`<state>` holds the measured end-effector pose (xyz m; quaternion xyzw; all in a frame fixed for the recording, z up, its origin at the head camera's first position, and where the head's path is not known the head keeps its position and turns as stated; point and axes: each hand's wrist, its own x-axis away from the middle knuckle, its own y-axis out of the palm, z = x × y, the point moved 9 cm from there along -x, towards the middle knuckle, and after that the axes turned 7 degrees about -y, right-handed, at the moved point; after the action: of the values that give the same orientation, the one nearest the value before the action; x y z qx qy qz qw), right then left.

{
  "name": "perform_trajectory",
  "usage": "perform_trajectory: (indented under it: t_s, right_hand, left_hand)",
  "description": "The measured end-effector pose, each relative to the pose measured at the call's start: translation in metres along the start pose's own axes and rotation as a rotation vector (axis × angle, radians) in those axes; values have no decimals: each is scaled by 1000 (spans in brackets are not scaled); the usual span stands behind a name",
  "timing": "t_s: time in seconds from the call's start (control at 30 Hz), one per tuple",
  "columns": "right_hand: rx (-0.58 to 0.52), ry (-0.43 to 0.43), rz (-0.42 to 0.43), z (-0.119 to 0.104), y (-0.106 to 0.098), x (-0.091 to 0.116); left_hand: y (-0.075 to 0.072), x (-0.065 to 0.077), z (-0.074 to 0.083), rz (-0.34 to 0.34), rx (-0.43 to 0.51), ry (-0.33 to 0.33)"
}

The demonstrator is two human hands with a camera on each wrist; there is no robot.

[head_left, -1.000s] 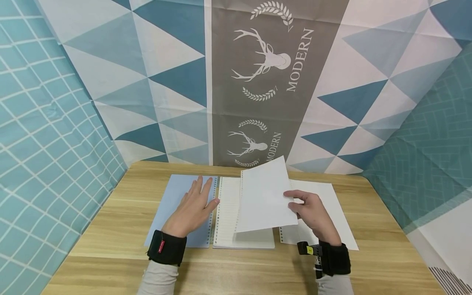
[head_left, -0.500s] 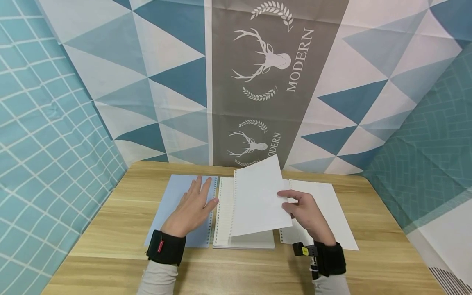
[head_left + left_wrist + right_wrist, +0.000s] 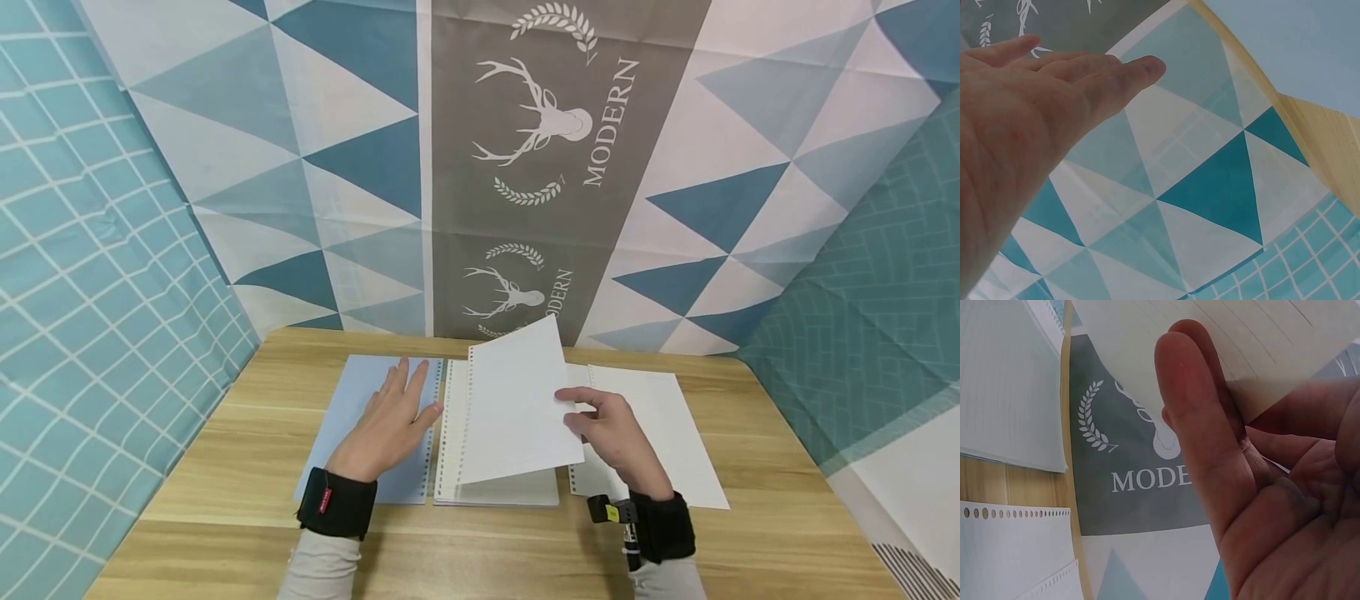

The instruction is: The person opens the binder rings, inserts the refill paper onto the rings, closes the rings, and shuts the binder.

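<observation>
My right hand pinches the right edge of a white loose-leaf sheet with punched holes along its left side. That sheet is raised and tilted above a stack of punched, lined paper in the middle of the table. In the right wrist view faint ruled lines show on the sheet's underside, with thumb and fingers on either side of it. Over a blue punched sheet at the left, my left hand has its fingers spread. Whether it touches the blue sheet, I cannot tell.
White punched sheets lie to the right of the stack, partly behind the right hand. The wooden table ends at a patterned cloth backdrop. Tiled-pattern cloth hangs at the left.
My right hand has moved left with the white sheet, bringing its holed edge closer to the stack's left edge. The left hand has hardly shifted.
</observation>
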<state>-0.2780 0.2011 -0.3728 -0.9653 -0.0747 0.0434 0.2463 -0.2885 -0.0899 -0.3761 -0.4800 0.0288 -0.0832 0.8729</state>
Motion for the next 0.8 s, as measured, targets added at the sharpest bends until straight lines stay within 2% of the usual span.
perform_trajectory:
  t_s: [0.8]
  right_hand:
    - [29,-70,-8,-16,23,-3]
  left_hand:
    - [0,-1,-1,-1,9,7]
